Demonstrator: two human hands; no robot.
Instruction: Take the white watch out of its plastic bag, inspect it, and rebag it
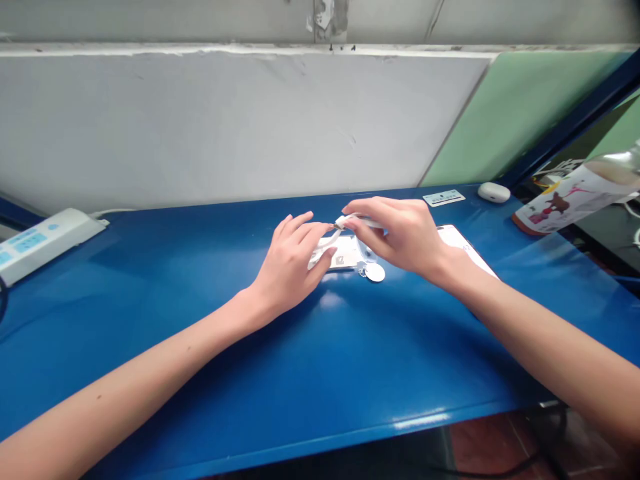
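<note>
My two hands meet over the middle of a blue table (pixel 320 360). My right hand (pixel 400 233) is closed in a pinch on a small white cable plug (pixel 345 221). My left hand (pixel 295 263) curls over the white cable (pixel 320 252) where it bends down toward a small white flat device (pixel 345 257) lying on the table. A small round white disc (pixel 375 272) lies beside that device, under my right hand.
A white power strip (pixel 43 241) lies at the far left. A white sheet (pixel 463 245), a small label card (pixel 443 197) and a white earbud case (pixel 494 192) sit at the back right. A printed bottle (pixel 575 193) lies on the right, past the table edge.
</note>
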